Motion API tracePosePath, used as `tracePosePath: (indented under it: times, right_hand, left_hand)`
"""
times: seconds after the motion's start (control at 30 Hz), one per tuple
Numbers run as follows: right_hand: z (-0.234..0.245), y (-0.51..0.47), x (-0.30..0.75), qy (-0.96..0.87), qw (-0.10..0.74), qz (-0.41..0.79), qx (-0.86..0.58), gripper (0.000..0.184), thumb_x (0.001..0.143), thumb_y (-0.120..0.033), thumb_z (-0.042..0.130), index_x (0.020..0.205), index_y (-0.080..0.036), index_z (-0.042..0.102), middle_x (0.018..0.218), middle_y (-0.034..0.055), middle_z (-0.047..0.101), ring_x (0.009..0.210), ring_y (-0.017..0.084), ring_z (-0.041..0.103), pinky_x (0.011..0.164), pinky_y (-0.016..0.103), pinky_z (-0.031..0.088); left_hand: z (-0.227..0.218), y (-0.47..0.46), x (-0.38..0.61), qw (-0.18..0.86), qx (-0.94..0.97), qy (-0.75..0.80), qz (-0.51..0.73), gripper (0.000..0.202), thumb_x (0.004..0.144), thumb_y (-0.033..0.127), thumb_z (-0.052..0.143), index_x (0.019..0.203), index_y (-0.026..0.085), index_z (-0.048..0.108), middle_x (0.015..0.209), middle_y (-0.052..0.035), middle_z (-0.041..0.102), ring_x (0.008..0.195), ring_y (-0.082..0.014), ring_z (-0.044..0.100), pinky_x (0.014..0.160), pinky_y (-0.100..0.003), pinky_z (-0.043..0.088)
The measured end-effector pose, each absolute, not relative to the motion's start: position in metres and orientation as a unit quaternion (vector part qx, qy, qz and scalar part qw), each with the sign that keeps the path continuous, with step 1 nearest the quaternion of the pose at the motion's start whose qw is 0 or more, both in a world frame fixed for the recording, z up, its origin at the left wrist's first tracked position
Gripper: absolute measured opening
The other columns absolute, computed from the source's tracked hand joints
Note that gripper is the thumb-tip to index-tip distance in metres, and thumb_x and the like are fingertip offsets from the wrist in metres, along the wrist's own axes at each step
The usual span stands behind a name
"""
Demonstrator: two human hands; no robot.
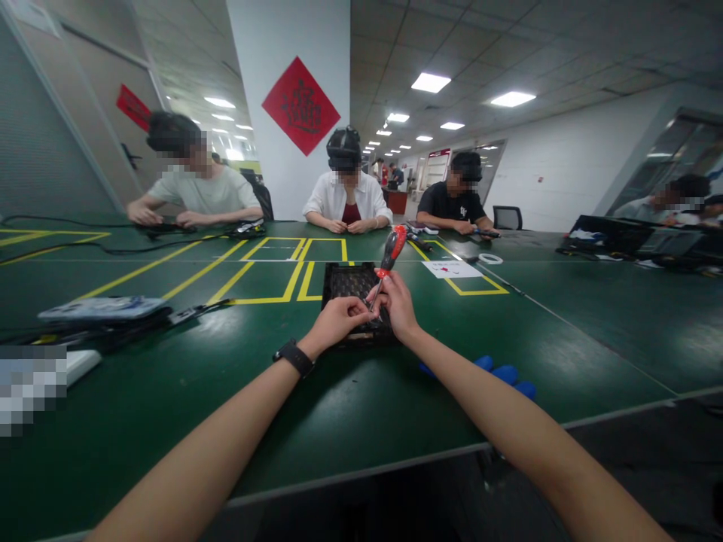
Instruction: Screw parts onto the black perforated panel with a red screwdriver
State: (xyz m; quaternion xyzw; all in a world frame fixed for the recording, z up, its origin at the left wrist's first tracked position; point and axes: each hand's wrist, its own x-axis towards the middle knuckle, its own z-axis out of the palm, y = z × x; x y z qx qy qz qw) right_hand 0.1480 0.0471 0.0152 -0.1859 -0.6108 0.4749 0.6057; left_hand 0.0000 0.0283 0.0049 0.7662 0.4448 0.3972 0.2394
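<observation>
My right fingers (387, 284) are closed around one red-and-black screwdriver (392, 250), over one black box (342, 280) at frame centre; my left fingers (357, 305) pinch beside, holding what, I cannot tell. One red diamond sign (301, 106), upper centre-left, bears dark characters; one white sheet (452, 269) is unreadable.

the table (339, 421) is deep green, ruled off in bright yellow tape (254, 302). on it i see a black box (350, 278), and over that a screwdriver (391, 252) whose handle comes in 2 colours, red and black. the wristwatch (294, 357) is all black; some rounded things (505, 372) show vivid blue. a white sheet (460, 271) bears a small red mark. across the table: a pale t-shirt (208, 196), a white shirt (319, 197) over a dark red top (351, 214), and a black t-shirt (452, 205) with white print. the white pillar (248, 75) wears a red diamond sign (301, 105) with dark characters.
</observation>
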Motion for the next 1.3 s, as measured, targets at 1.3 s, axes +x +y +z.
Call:
tracePosePath:
  times: [1.3]
  right_hand:
    - [0.0140,0.0493,0.1500,-0.609,0.602,0.487,-0.171,0.031,0.088,-0.042,0.038,0.110,-0.021,0.042,0.064,-0.0045,0.057,0.036,0.005,0.047,0.036,0.016,0.037]
  left_hand:
    - [0.0021,0.0306,-0.0006,0.209,0.783,0.435,0.393,0.031,0.073,0.045,0.059,0.076,0.014,0.062,0.066,-0.0007,0.061,0.058,-0.0107,0.051,0.055,-0.021,0.037]
